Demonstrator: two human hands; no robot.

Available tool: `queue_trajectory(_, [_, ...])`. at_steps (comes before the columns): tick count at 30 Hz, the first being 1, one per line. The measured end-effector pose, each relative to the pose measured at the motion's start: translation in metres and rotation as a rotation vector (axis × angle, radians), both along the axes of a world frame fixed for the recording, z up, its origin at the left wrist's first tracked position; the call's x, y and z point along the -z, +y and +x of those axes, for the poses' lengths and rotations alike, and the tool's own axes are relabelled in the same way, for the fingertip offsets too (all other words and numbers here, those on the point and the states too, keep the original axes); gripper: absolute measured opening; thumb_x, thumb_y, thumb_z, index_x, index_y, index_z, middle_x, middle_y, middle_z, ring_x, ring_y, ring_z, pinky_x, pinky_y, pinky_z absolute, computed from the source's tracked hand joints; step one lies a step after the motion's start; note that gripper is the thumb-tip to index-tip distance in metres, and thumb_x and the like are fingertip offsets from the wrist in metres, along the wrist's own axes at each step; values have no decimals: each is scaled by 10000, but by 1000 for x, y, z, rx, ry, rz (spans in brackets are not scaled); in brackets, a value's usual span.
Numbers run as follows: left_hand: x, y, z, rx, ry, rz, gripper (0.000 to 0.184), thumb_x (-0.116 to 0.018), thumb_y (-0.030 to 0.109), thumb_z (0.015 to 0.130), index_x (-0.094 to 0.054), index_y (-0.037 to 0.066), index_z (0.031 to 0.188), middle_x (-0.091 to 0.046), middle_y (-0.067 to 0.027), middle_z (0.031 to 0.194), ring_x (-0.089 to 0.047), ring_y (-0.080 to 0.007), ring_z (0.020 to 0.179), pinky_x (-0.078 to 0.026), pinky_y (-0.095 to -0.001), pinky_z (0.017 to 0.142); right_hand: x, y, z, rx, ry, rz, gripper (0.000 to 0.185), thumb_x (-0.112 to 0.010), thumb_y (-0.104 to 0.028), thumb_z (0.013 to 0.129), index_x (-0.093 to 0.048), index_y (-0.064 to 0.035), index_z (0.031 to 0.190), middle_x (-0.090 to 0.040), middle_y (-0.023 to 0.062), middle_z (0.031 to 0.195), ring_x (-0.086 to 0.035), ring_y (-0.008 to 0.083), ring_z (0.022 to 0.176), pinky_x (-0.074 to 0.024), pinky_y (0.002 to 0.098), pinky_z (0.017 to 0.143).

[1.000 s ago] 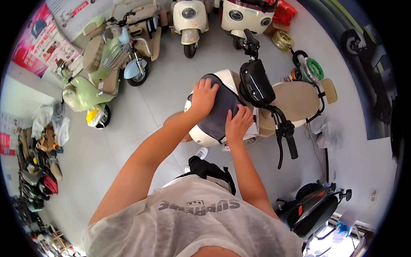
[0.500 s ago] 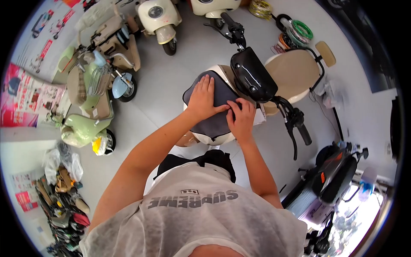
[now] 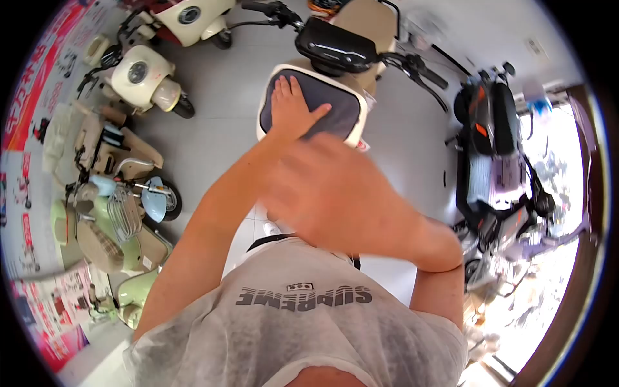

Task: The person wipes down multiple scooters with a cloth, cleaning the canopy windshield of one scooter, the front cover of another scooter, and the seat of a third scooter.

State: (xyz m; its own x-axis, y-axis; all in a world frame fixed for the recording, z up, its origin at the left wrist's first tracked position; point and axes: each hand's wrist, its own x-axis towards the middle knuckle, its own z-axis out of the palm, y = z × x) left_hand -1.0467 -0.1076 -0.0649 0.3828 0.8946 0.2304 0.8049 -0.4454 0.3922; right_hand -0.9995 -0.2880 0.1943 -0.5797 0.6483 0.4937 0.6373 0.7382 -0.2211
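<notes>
My left hand (image 3: 293,109) lies flat with fingers spread on a dark grey cover (image 3: 342,106). The cover sits inside the cream rim (image 3: 362,119) at the front of a scooter. My right hand (image 3: 335,187) is raised off the cover, close to the camera and in front of my left forearm. Motion smears its fingers, so whether it holds anything cannot be made out. Just beyond the cover is the scooter's black handlebar housing (image 3: 335,45).
A cream scooter (image 3: 138,74) and a light green one (image 3: 97,238) stand on the left. A dark scooter (image 3: 487,122) is parked on the right near the bright doorway. The handlebar's brake lever (image 3: 432,93) juts out to the right.
My right hand has left the cover's edge and come up toward me. My left hand remains on the cover, which now sits squarely within the rim. The view has turned right.
</notes>
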Motion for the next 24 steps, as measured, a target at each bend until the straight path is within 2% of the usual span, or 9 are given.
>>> queue_trajectory(2, [0,4,-4,30,34,6,1227,-626,788,762,-275,-122,1506,-285,-352,1555,-266,-443,1477,-230,-476,1209,-48,-31,-44,-10,-393,105,288,-782,-236,628,-617,-99,821,-554,21,867,-557,185,862,-463,322,677])
queue_trajectory(5, [0,7,-4,47,26,24,1225,-641,778,764,-283,-139,1492,-314,-362,1533,-293,-464,1457,-259,-465,1202,-67,-47,-82,-208,-622,679,336,-798,-272,545,-611,-106,769,-505,18,832,-516,166,791,-434,314,627])
queue_trajectory(7, [-2,9,-3,67,43,6,1227,-631,786,767,-279,-137,1495,-304,-358,1541,-286,-461,1461,-255,-457,1207,-85,-64,-92,-216,-567,852,142,-602,-180,812,-565,-63,740,-532,30,727,-549,209,760,-453,365,716])
queue_trajectory(8, [-1,8,-4,64,44,8,1226,-632,784,768,-277,-136,1496,-302,-359,1541,-284,-461,1462,-253,-457,1208,-88,-76,-94,-207,-566,859,142,-602,-180,812,-565,-63,740,-532,30,727,-549,209,760,-453,365,716])
queue_trajectory(11, [0,10,-8,54,50,-10,1232,-639,781,764,-262,-128,1505,-282,-355,1552,-271,-451,1470,-243,-462,1210,-93,-101,-73,129,-671,856,217,-471,-175,1037,-558,-14,921,-517,44,891,-442,175,829,-404,335,790])
queue_trajectory(15, [-4,8,-6,57,53,-23,1238,-655,770,756,-252,-125,1510,-267,-355,1559,-260,-447,1475,-231,-467,1213,-95,-103,-21,36,-914,1019,234,-475,-180,1020,-556,2,896,-493,32,872,-430,173,801,-396,312,784])
queue_trajectory(19, [-7,6,-7,57,44,-4,1214,-689,732,756,-271,-135,1497,-301,-359,1539,-275,-458,1464,-245,-477,1206,-97,-99,38,-120,-944,1067,207,-479,-176,1005,-560,-38,873,-483,12,853,-429,142,783,-383,290,751])
queue_trajectory(22, [-10,1,-3,46,26,-19,1200,-720,696,748,-279,-137,1491,-305,-364,1533,-293,-468,1451,-261,-478,1200,-75,-122,64,108,-969,911,222,-489,-201,1015,-563,-61,860,-491,2,855,-447,134,782,-377,278,741])
queue_trajectory(24, [-10,2,-7,34,35,4,1188,-753,658,734,-288,-135,1486,-299,-365,1535,-305,-474,1442,-276,-479,1195,-64,-114,95,123,-786,835,229,-519,-235,1014,-571,-73,861,-504,7,854,-449,136,776,-375,277,725])
